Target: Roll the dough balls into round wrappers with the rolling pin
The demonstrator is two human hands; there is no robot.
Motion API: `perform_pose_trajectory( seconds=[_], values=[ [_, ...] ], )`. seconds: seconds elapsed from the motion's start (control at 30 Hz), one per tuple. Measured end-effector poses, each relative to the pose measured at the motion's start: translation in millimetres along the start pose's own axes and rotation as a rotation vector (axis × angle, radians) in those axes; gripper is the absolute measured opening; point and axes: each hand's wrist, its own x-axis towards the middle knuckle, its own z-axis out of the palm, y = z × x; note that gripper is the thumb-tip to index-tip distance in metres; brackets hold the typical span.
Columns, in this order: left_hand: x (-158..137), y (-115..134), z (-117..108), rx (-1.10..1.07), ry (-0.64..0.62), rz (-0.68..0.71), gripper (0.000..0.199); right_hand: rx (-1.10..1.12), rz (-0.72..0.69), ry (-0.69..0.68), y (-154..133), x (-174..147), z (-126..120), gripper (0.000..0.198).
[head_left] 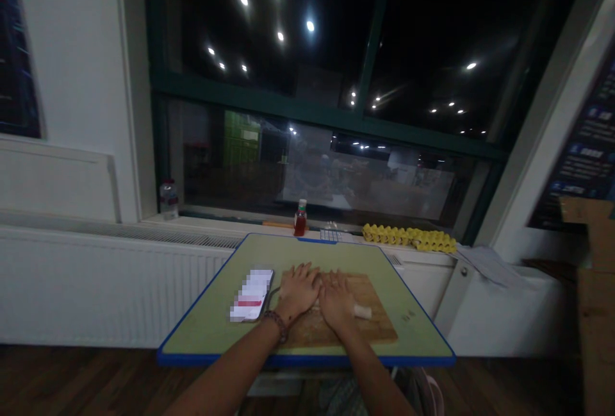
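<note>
Wooden board (382, 332) lies on the counter (202, 329); over it, left hand (298, 291) and right hand (337, 302) are side by side, fingers extended, near a white roll (363, 311).

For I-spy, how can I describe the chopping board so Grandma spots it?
By the big window stands a green, blue-edged table. On it, beneath the left hand and right hand, lies the chopping board: brown wood, unlike the bright-screened phone beside it.
</note>
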Motion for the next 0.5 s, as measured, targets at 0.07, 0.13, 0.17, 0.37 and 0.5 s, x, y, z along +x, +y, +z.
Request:
perform_pose_trajectory(
  seconds=[0.07, 0.13, 0.17, 0.37, 0.5],
  values=[
    [-5.1, -1.5, 2.4, 0.012, 0.035, 0.023, 0.041, 0.011, -0.023, 0.021, -1.3, -4.2, 1.3, 0.051],
    [-7.0, -2.5, 4.4, 0.017, 0.066, 0.046, 0.039, 0.024, -0.038, 0.033, -0.8, -5.2, 3.1, 0.051],
    [-6.6, -2.8, 5.1, 0.015, 0.070, 0.052, 0.038, 0.026, -0.041, 0.035, -0.1, -4.4, 4.1, 0.050],
    [6.6, -1.8, 3.2, -0.022, 0.053, 0.002, 0.036, -0.013, -0.094, -0.033, 7.7, 14.9, 6.0, 0.047],
    [18.6, -0.5, 1.1, -0.032, 0.070, -0.049, 0.036, -0.048, -0.209, -0.102, 14.5, 31.0, 4.0, 0.045]
  ],
)
